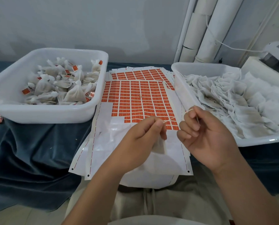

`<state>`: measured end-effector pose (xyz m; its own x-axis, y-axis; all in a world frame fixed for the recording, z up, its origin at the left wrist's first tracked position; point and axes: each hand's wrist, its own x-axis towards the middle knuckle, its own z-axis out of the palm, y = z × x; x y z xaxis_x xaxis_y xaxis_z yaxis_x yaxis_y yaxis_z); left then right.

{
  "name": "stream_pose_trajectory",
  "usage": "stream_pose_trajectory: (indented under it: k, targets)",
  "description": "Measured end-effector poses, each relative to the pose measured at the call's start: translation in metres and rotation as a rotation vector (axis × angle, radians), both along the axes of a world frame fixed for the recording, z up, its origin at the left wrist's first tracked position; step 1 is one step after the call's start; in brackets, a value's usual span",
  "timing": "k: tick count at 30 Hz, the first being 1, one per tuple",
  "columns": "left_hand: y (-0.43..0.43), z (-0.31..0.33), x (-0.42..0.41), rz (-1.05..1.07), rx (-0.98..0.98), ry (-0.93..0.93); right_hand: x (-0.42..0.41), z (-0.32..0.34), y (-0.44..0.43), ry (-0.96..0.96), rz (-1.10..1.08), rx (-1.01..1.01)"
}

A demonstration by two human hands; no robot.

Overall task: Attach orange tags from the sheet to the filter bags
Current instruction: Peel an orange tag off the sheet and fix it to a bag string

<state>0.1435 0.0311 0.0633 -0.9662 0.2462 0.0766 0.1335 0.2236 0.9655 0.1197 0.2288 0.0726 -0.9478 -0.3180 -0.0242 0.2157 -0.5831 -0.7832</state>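
Just above the near end of the sheet of orange tags point(135, 98), the left hand point(145, 137) pinches a thin string point(168, 120) between thumb and forefinger and holds a small filter bag point(160, 146) under its curled lower fingers. The right hand point(205, 137), close beside it, pinches the string's other end, its other fingers loosely curled. Tagged bags point(75, 91) fill the left tub point(46, 114), and plain bags point(232, 101) lie in the right tub point(257, 141).

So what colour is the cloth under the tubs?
Dark blue cloth, clearest in the head view.
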Motion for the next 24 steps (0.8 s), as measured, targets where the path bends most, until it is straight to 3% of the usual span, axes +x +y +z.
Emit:
stream_pose_trajectory:
  k: [4, 7, 12, 15, 19, 24]
  targets:
    - [-0.007, -0.001, -0.002, -0.170, 0.004, 0.033, -0.002, 0.002, 0.006, 0.049, 0.052, -0.052]
    - [-0.008, -0.005, -0.003, -0.183, -0.012, -0.003, -0.003, 0.003, 0.008, 0.126, 0.054, 0.019]
    - [-0.007, -0.008, -0.005, -0.177, -0.078, -0.076, -0.003, 0.002, 0.009, 0.261, -0.022, 0.247]
    - [-0.007, -0.006, -0.003, -0.195, -0.012, -0.023, -0.003, -0.001, 0.010, 0.282, -0.104, 0.402]
    - [-0.003, -0.006, -0.002, -0.130, 0.180, 0.098, -0.001, -0.006, 0.007, 0.306, -0.244, 0.766]
    - [0.002, -0.005, -0.001, -0.104, 0.279, 0.189, 0.008, -0.004, -0.006, 0.460, -0.023, 1.065]
